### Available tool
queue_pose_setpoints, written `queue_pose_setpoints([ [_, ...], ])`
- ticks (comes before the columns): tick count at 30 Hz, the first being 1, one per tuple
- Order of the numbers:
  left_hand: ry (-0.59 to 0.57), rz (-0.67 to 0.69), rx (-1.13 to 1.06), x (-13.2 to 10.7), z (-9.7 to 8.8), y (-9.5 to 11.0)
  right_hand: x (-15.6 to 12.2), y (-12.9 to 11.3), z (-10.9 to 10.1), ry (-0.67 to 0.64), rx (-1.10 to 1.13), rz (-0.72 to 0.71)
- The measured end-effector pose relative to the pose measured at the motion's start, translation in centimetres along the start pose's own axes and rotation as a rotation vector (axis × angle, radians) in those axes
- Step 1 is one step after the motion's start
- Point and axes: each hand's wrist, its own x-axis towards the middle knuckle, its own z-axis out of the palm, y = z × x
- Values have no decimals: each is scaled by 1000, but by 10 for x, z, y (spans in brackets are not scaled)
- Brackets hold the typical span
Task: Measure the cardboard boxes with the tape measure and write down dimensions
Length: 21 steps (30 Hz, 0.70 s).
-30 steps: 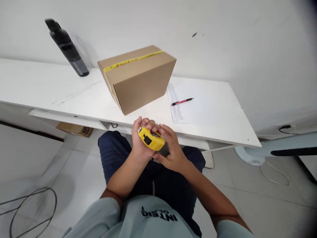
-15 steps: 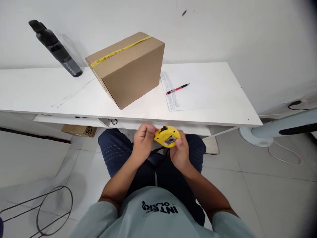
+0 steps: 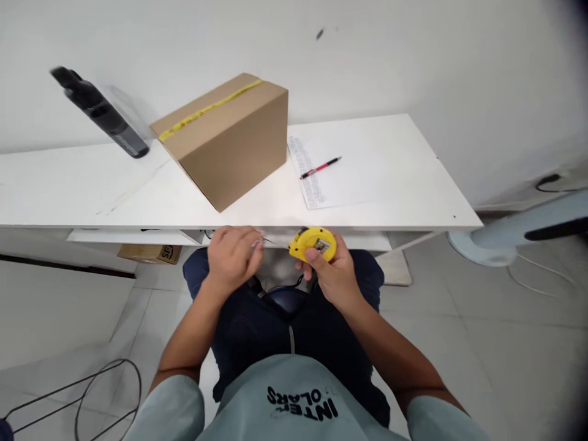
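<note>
A yellow tape measure [image 3: 303, 245] is gripped by its case in my right hand [image 3: 337, 272], thumb across its face. My left hand [image 3: 233, 257] pinches the end of the tape blade [image 3: 277, 243], and a short stretch of blade shows between the two hands. Both hands are over my lap, just in front of the white table's edge. Beyond them on the white table [image 3: 381, 208] stands a closed cardboard box [image 3: 239, 156] with yellow tape along its top. A written sheet of paper [image 3: 340, 184] lies right of the box, with a red and black pen [image 3: 320, 168] on it.
A dark bottle [image 3: 108, 119] stands at the table's left, near the wall. Below the tabletop is a shelf, with another cardboard box [image 3: 149, 253] under it at left. A pale blue stand [image 3: 519, 236] is at right; a dark wire frame [image 3: 108, 392] is at lower left.
My left hand has moved left, away from the tape measure's case, drawing out a stretch of blade. My right hand still holds the case. The view has shifted slightly.
</note>
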Motion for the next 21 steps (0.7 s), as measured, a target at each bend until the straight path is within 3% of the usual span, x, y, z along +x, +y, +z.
queue_pose_setpoints([
  [2, 88, -94, 116, 7, -12, -47, 3, -3, -4, 17, -7, -72],
  [4, 82, -246, 233, 22, -32, -101, 9, -9, -7, 28, -40, -131],
  [7, -89, -409, 363, 58, -68, -172, 19, -22, -1, 75, -105, -227],
  [10, -205, -464, 452, 94, -89, -219, 24, -31, 18, 113, -140, -313],
  [15, -355, -529, 470, 119, -76, -255, 29, -25, 52, 200, -258, -441],
  [18, -407, -516, 438, 125, -66, -255, 36, -24, 66, 212, -421, -571],
  [21, -494, -400, 421, 132, -64, -245, 56, -30, 81, 183, -523, -651],
])
